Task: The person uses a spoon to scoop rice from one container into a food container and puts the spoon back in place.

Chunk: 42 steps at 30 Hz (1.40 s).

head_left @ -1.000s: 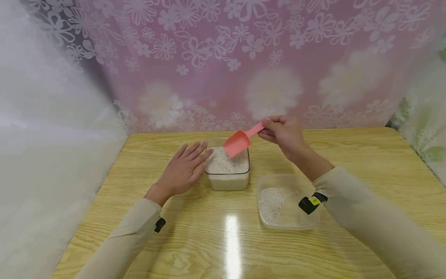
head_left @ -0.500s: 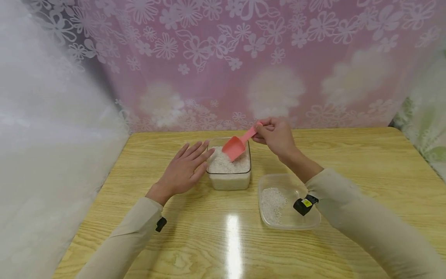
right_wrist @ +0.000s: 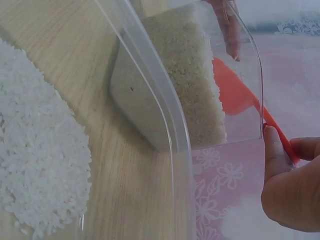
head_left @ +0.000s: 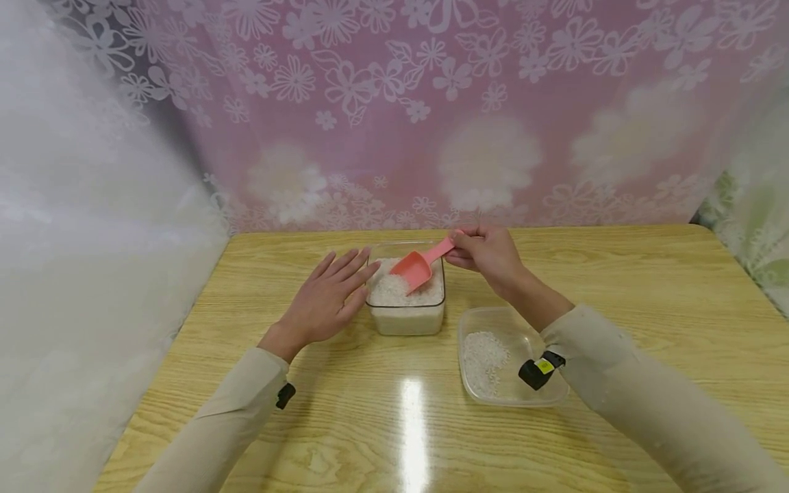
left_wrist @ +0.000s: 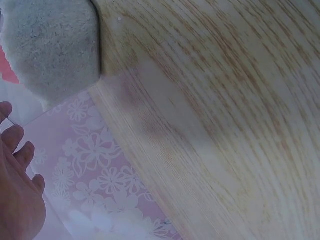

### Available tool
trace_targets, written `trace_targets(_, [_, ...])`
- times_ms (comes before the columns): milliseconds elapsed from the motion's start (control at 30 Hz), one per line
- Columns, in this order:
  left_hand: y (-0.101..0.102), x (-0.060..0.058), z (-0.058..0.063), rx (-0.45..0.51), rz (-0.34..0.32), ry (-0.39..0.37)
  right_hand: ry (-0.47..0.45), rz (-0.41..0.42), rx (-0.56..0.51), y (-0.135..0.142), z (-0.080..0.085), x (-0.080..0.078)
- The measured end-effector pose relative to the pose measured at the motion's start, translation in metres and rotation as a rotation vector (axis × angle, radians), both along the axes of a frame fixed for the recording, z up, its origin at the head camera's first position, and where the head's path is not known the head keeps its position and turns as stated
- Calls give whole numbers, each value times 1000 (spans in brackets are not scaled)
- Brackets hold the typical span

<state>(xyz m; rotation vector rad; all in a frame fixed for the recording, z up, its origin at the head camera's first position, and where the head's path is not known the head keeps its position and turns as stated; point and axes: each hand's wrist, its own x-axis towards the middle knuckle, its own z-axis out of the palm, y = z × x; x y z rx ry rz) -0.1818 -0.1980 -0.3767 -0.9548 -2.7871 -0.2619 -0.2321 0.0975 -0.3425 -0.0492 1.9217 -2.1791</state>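
A clear square container holding a deep fill of white rice stands toward the back of the table. My right hand pinches the handle of a pink scoop, whose front edge dips into that rice. In the right wrist view the scoop shows through the container's clear wall, its blade partly behind the rice. My left hand has its fingers extended, the tips touching the container's left rim. Only part of the left hand appears in the left wrist view.
Right of the square container sits a lower clear plastic tub with a small heap of rice on its left side; my right forearm passes over it. A pink floral curtain hangs behind the wooden table.
The scoop came down and slightly forward from above the rice until its edge entered it. My right hand shifted left and lowered with it. The left hand stayed at the rim.
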Motion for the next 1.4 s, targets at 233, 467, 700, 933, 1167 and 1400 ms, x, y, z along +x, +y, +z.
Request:
trace_targets(233, [0,0,-1,3,0,-1,-73,8,-67,3,-2,3])
trace_targets(467, [-1,0,-3,10,5,-8,-137,18,-88,2,-2,6])
trace_targets(700, [-1,1,-2,12,7,-12,-152,32,-147,4,-4,8])
trace_targets(933, [0,1,-1,14,9,-14,-204,23,-198,7,-4,9])
trace_targets(1167, [1,0,0,12,4,-15,-276,13,-325,19,0,10])
trace_targets(1400, [1,1,1,6,8,-19,-308,0,-405,29,6,9])
